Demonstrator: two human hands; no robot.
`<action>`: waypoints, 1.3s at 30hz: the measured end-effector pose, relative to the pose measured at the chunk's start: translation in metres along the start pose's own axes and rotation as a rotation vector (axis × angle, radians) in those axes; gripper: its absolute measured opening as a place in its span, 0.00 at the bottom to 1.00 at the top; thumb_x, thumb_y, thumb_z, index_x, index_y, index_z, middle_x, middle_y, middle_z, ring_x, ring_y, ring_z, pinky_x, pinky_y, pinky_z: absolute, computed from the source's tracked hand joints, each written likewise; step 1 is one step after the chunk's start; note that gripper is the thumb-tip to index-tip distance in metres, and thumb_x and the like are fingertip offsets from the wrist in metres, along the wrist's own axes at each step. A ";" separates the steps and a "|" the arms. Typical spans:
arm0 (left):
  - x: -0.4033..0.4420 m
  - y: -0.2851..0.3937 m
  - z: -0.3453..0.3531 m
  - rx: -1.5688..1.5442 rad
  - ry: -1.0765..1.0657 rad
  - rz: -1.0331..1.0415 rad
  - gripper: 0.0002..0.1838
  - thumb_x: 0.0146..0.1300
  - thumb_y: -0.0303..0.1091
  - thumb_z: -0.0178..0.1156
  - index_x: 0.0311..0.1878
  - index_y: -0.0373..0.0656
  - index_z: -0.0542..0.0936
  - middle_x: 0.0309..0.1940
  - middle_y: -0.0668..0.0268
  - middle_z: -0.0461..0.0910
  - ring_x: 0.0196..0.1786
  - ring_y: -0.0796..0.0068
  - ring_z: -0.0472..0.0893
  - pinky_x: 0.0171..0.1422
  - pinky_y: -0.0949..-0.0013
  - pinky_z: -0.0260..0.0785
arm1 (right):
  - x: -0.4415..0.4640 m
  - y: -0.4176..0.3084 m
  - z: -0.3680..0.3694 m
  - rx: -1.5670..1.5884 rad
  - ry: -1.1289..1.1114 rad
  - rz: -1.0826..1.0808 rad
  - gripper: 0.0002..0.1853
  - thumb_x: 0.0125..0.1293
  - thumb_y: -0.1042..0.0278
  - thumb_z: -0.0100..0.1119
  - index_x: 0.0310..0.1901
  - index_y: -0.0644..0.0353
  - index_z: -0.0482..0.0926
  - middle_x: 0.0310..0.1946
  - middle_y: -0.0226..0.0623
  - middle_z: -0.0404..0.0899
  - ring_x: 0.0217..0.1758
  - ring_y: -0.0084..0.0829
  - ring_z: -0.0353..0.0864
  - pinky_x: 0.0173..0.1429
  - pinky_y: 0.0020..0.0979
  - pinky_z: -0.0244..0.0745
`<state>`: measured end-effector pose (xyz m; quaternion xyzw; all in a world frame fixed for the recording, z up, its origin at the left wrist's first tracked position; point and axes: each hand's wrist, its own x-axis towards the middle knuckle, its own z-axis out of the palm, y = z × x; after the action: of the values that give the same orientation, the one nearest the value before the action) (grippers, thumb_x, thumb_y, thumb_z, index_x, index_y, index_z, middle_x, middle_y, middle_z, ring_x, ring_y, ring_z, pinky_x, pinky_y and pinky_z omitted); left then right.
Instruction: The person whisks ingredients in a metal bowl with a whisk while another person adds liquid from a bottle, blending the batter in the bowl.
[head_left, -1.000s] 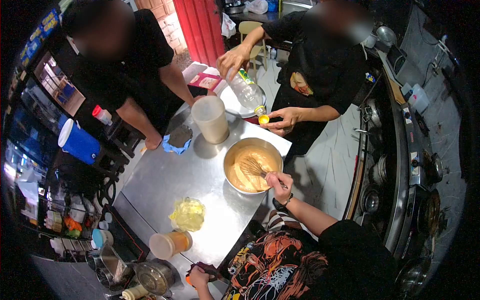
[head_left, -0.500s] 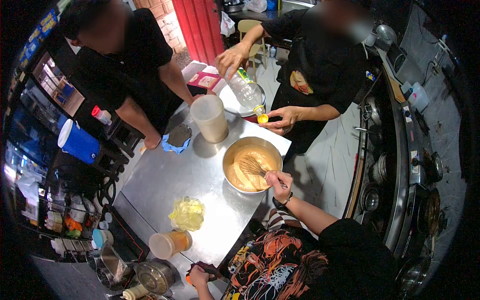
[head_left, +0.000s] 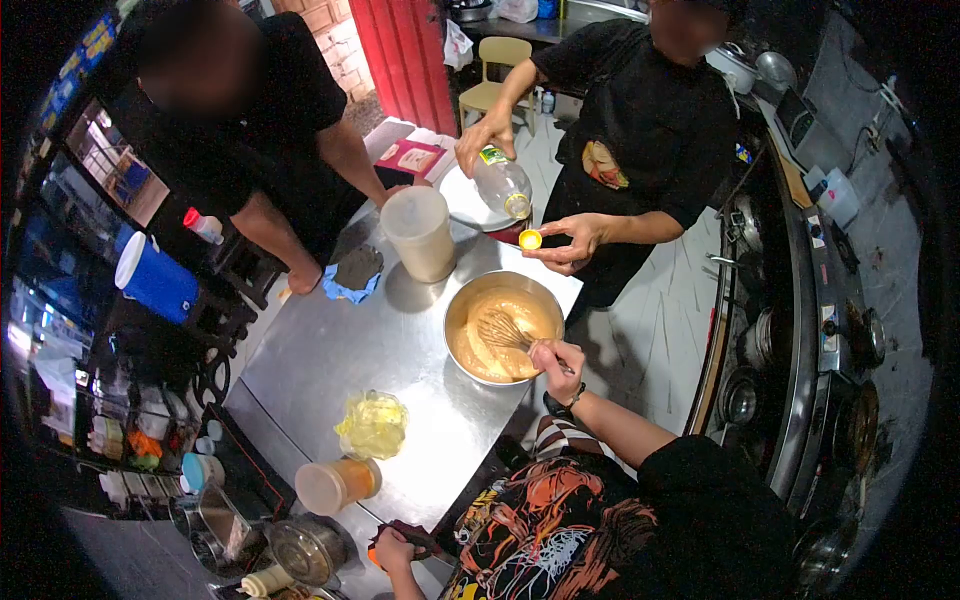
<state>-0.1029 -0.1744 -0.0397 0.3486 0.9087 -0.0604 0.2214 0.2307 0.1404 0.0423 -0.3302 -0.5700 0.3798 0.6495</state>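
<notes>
My right hand (head_left: 558, 366) is wrapped round the handle of a wire whisk (head_left: 503, 332). The whisk's loops sit in light brown batter (head_left: 482, 357) inside a steel bowl (head_left: 451, 352) near the table corner. Down at the table's near edge, my left hand (head_left: 393, 553) is closed around something dark red with a bit of orange, too obscured to name. Across the bowl, a co-worker's hands (head_left: 565, 243) hold a yellow cap (head_left: 530, 239) and a tilted clear bottle (head_left: 503, 184), its mouth above the cap.
On the steel table (head_left: 290, 390) stand a tall cloudy container (head_left: 418, 235), a tub of amber contents (head_left: 338, 486), a crumpled yellowish plastic bag (head_left: 371, 424) and a dark cloth on blue (head_left: 356, 274). Another person (head_left: 240, 130) leans at the far left. A stove (head_left: 800, 330) runs along the right.
The co-worker's bottle has drawn up and away from the yellow cap, leaving a gap between them. The whisk and both my hands stay nearly in place.
</notes>
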 end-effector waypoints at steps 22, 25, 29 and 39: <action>-0.006 0.002 -0.006 -0.075 0.007 0.007 0.23 0.24 0.30 0.76 0.22 0.48 0.70 0.23 0.62 0.79 0.31 0.57 0.80 0.36 0.59 0.71 | -0.010 0.024 -0.008 0.145 -0.049 0.032 0.12 0.63 0.78 0.42 0.20 0.64 0.65 0.16 0.37 0.67 0.21 0.32 0.67 0.34 0.33 0.67; -0.004 -0.002 0.001 -0.063 0.037 0.019 0.23 0.24 0.31 0.76 0.22 0.48 0.69 0.23 0.62 0.79 0.31 0.57 0.80 0.36 0.59 0.70 | -0.006 0.015 -0.007 0.094 -0.076 -0.050 0.13 0.63 0.78 0.42 0.20 0.64 0.64 0.16 0.38 0.68 0.21 0.33 0.68 0.35 0.34 0.68; -0.007 0.004 -0.010 -0.072 -0.019 0.001 0.25 0.22 0.31 0.77 0.22 0.48 0.68 0.23 0.63 0.78 0.30 0.58 0.80 0.36 0.59 0.70 | -0.003 0.010 -0.004 0.058 -0.041 -0.096 0.14 0.62 0.80 0.43 0.18 0.65 0.63 0.16 0.37 0.67 0.19 0.30 0.67 0.29 0.31 0.65; -0.005 0.002 -0.009 -0.071 -0.026 0.016 0.26 0.20 0.31 0.77 0.22 0.47 0.68 0.22 0.62 0.78 0.29 0.59 0.79 0.34 0.59 0.70 | 0.000 0.011 -0.006 0.106 -0.088 -0.166 0.11 0.64 0.80 0.41 0.22 0.65 0.64 0.15 0.36 0.65 0.18 0.31 0.65 0.29 0.34 0.66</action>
<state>-0.1019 -0.1736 -0.0299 0.3469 0.9045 -0.0309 0.2461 0.2352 0.1458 0.0322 -0.2299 -0.6025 0.3683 0.6697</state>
